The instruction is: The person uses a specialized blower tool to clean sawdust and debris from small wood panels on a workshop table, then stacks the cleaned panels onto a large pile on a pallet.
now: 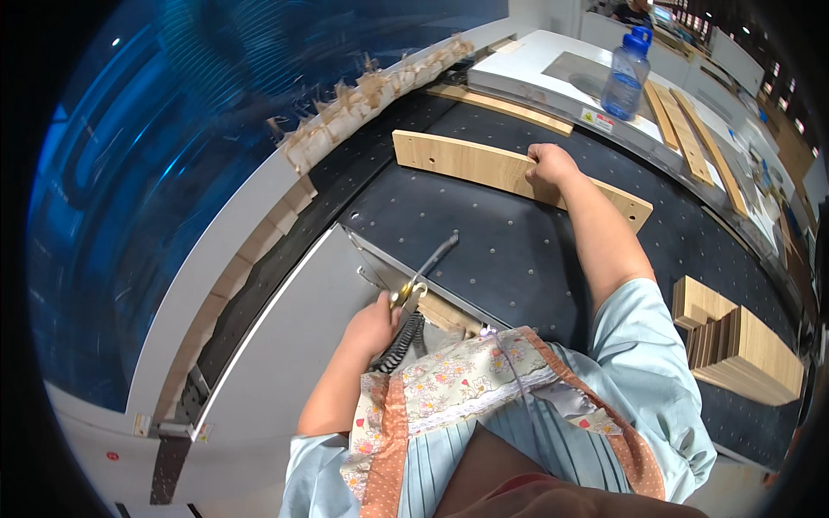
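My right hand [551, 167] is closed on the upper edge of a long, light wood-grain board [466, 164]. That board stands on its long edge on the dark, dotted table top [484, 229], and round holes show near its ends. Low on the left, my left hand [373, 326] is wrapped round an air blow gun [414, 281] with brass-coloured fittings. Its thin dark nozzle points up and right over the table's near edge, short of the board. A coiled black hose [401, 345] hangs below that hand.
Stacked short boards [743, 354] sit on the table at right. A thin strip [509, 108] lies along the far edge. Behind it, a white machine bed [527, 65] carries a blue bottle [626, 78] and several strips. A blue-windowed machine with a ragged, padded edge [345, 112] borders the left.
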Available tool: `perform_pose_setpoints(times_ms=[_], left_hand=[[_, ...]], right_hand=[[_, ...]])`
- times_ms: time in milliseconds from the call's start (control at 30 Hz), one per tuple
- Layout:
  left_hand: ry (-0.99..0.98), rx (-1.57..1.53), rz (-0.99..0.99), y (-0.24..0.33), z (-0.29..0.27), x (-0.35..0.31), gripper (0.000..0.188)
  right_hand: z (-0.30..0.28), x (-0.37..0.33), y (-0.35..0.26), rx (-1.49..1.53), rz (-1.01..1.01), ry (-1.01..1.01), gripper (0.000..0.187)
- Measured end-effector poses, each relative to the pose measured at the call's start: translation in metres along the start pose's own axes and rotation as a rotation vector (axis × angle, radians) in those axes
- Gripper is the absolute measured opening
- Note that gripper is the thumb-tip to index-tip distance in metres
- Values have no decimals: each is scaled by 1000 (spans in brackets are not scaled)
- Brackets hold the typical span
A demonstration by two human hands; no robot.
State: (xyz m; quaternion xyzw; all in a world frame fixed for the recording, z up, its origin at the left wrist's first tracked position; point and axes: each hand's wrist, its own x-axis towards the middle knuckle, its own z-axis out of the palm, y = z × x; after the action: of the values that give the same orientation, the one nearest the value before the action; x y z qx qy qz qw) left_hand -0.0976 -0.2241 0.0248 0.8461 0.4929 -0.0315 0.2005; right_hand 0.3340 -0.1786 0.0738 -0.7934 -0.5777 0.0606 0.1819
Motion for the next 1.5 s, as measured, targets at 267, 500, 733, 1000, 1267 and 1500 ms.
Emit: perform_pose_setpoints(times_ms=[267, 500, 733, 1000, 1267, 1500], left_hand=[[221, -18, -86, 29, -3, 55, 31], [279, -42, -122, 18, -15, 111, 32], [162, -30, -155, 25, -34, 138, 35], [156, -6, -211, 4, -37, 150, 39], [119, -18, -285, -1, -44, 156, 39], [154, -14, -265, -8, -44, 155, 41]], right_hand=[[13, -2, -13, -231, -41, -46, 38], [23, -19, -47, -389, 205, 5, 49], [27, -14, -30, -353, 145, 61, 56], [25, -14, -30, -320, 140, 78, 56], [27, -11, -26, -325, 129, 74, 56], [31, -10, -21, -281, 101, 121, 52]])
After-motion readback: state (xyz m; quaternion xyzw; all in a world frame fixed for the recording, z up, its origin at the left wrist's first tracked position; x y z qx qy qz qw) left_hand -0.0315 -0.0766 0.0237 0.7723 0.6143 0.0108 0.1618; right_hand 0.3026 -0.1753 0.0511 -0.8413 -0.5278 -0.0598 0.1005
